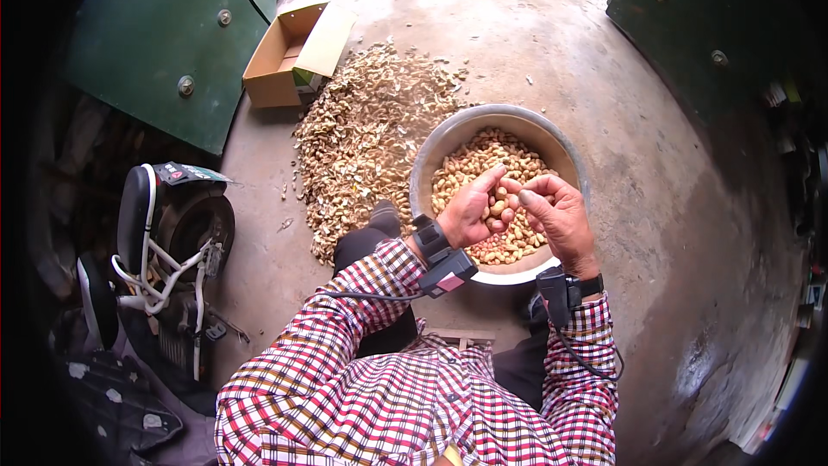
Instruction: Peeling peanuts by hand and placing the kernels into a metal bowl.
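Observation:
Above a wide metal basin (429, 145) of unshelled peanuts (466, 160), my left hand (468, 214) is cupped, palm up, around several peanuts (498, 204). My right hand (562, 220) meets its fingertips from the right. The right thumb and forefinger are pinched together; whatever is between them is too small or hidden to name. Some pinkish shelled kernels (493, 256) show in the basin below my hands. Both wrists wear black straps with small devices and cables.
A broad heap of peanut shells (366, 121) spreads over the concrete floor left of the basin. Behind it lies an open cardboard box (297, 47). Green doors (168, 43) stand on both sides. A small black-and-white seat frame (159, 267) is at the left.

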The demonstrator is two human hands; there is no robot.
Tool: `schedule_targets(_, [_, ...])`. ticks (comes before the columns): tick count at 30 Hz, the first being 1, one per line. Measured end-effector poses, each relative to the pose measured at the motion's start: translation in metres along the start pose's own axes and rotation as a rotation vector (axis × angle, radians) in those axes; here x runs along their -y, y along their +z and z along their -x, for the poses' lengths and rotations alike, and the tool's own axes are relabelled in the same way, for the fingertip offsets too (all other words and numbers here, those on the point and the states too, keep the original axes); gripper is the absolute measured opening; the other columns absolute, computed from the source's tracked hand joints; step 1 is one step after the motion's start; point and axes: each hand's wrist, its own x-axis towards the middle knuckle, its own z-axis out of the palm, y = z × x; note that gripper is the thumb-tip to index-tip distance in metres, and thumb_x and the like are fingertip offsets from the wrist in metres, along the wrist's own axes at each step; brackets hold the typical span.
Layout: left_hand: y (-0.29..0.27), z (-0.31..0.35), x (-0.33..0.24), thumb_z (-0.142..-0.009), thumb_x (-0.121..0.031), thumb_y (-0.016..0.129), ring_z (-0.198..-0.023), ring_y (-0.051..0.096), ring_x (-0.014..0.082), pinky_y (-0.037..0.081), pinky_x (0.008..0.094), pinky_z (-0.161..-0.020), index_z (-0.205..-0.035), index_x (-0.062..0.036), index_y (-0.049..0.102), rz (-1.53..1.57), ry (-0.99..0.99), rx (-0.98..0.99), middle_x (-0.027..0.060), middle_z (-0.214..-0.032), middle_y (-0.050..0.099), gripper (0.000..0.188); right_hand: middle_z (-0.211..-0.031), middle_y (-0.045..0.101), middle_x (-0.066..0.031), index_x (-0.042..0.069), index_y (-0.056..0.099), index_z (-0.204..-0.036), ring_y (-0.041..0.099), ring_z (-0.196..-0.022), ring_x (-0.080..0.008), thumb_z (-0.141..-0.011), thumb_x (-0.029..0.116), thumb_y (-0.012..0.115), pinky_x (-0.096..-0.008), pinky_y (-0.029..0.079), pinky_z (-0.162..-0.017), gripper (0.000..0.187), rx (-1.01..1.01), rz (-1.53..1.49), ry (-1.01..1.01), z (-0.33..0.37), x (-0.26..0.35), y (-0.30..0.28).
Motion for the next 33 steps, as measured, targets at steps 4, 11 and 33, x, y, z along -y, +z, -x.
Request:
schedule_targets(4, [-0.002,-0.005,0.000,-0.091,-0.036,0.038,-0.048,0.052,0.0117,0.039,0.0199,-0.037,-0.082,-0.0052,0.054,0.020,-0.004,0.085,0.0031,-0.064,0.056,0.036,-0.076,0.062,-0.0055,0.000,0.059,-0.086,0.058,-0.071,-0.0103,-0.073,0.007,0.065,-0.0262,0.048,-0.062,0.016,0.036,0.290,-0.138,-0.001,-0.021,0.001])
schedule_targets(11, [-0.028,-0.020,0.007,-0.090,-0.034,0.043,-0.078,0.058,0.0168,0.049,0.0293,-0.070,-0.095,-0.0042,0.053,0.019,0.067,0.197,0.0075,-0.087,0.058,0.032,-0.064,0.053,-0.0063,-0.001,0.059,-0.073,0.049,-0.052,-0.0118,-0.064,0.007,0.071,-0.0253,0.043,-0.050,0.017,-0.075,0.879,-0.479,0.000,-0.018,0.021])
schedule_targets(33, [-0.006,-0.002,0.001,-0.082,-0.023,0.057,-0.055,0.053,0.0096,0.040,0.0152,-0.039,-0.088,-0.0072,0.054,-0.085,0.050,0.118,0.0048,-0.079,0.058,0.017,-0.065,0.059,-0.0045,0.001,0.059,-0.076,0.054,-0.059,-0.0083,-0.073,0.012,0.066,-0.0234,0.043,-0.052,0.014,-0.244,0.428,-0.221,-0.008,-0.020,-0.002])
